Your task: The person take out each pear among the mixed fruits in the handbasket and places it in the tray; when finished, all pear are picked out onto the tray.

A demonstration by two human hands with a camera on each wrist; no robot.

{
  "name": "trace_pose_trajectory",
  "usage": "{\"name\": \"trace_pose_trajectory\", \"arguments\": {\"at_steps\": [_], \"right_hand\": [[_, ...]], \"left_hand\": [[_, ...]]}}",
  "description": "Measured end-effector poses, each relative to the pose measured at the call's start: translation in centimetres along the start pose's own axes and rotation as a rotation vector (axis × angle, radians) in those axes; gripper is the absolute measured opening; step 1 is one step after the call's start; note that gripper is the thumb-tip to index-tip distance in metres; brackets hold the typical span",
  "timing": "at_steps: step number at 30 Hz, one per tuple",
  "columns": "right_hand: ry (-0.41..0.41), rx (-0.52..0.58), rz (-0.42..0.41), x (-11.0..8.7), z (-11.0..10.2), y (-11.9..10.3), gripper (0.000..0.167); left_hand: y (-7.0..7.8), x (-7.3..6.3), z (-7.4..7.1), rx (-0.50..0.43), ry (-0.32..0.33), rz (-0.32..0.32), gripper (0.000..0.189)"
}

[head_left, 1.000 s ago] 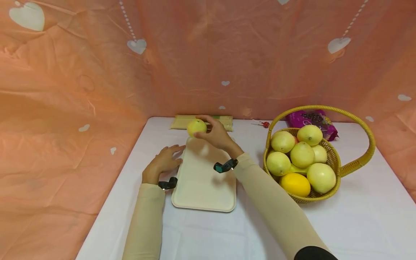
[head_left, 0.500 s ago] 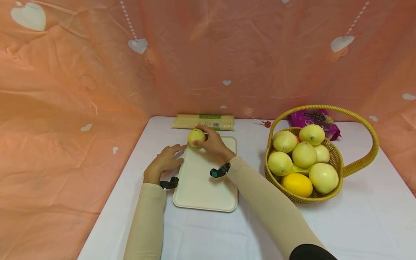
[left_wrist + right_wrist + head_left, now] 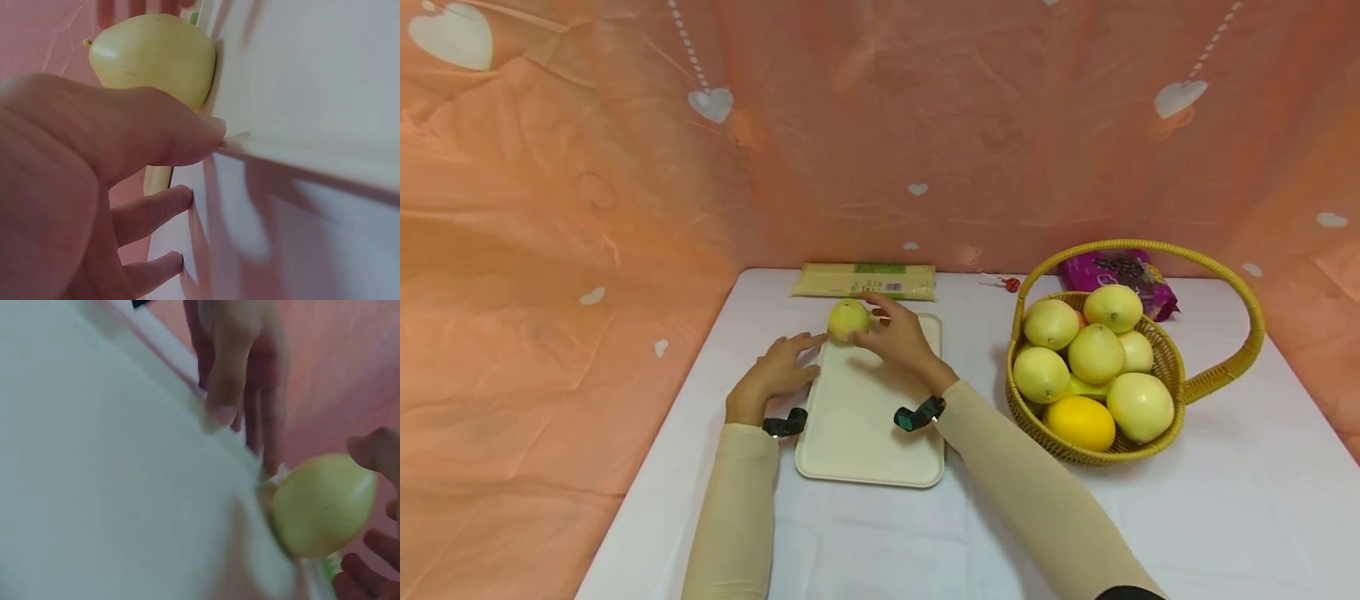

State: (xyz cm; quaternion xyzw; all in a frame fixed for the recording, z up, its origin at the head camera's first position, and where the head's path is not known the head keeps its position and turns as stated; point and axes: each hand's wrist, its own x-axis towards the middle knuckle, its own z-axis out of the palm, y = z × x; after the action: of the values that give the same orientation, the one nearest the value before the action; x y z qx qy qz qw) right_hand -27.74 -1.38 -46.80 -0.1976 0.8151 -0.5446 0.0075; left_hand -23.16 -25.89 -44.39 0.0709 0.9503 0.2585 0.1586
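A pale yellow-green pear [image 3: 848, 320] sits on the far left corner of the cream tray [image 3: 872, 425], its short stem showing in the left wrist view. Around its right side my right hand [image 3: 898, 337] hovers with fingers spread; in the right wrist view the fingers stand clear of the pear [image 3: 325, 506], while the thumb is at or just off its skin. My left hand [image 3: 782, 367] lies beside the tray's left edge with fingers extended. Its thumb touches the tray rim in the left wrist view, and other fingertips rest on the white cloth.
To the right stands a wicker basket [image 3: 1183, 400] with a tall handle, holding several pale fruits and a bright yellow one [image 3: 1079, 423]. Behind it lies a purple packet [image 3: 1120, 275]. A red lollipop [image 3: 1011, 285] and a flat yellow packet [image 3: 865, 282] lie along the back edge.
My right hand has lowered the pear from above the tray's far end onto its far left corner, then loosened its fingers and drawn slightly right. The left hand has stayed put.
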Motion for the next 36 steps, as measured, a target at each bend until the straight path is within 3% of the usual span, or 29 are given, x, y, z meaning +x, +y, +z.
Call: {"name": "trace_pose_trajectory", "arguments": {"at_steps": [10,19,26,30,36], "right_hand": [[-0.177,0.056,-0.159,-6.2,-3.6,-4.2,0.076],[-0.256,0.01,-0.24,-13.3,-9.4,-5.6,0.077],[-0.171,-0.023,-0.263,-18.0,-15.1,-5.6,0.079],[-0.101,0.029,-0.251,-20.6,-18.3,-5.0,0.08],[0.009,0.017,-0.17,-24.0,-22.4,-4.1,0.081]], "left_hand": [[-0.3,-0.2,0.1,-0.003,0.007,-0.006,0.065],[-0.4,-0.4,-0.2,0.0,0.005,0.006,0.065],[-0.6,-0.3,-0.1,0.006,0.006,0.03,0.065],[-0.5,-0.2,0.0,0.002,0.005,0.039,0.065],[-0.4,0.1,0.2,-0.008,-0.004,0.035,0.066]]}}
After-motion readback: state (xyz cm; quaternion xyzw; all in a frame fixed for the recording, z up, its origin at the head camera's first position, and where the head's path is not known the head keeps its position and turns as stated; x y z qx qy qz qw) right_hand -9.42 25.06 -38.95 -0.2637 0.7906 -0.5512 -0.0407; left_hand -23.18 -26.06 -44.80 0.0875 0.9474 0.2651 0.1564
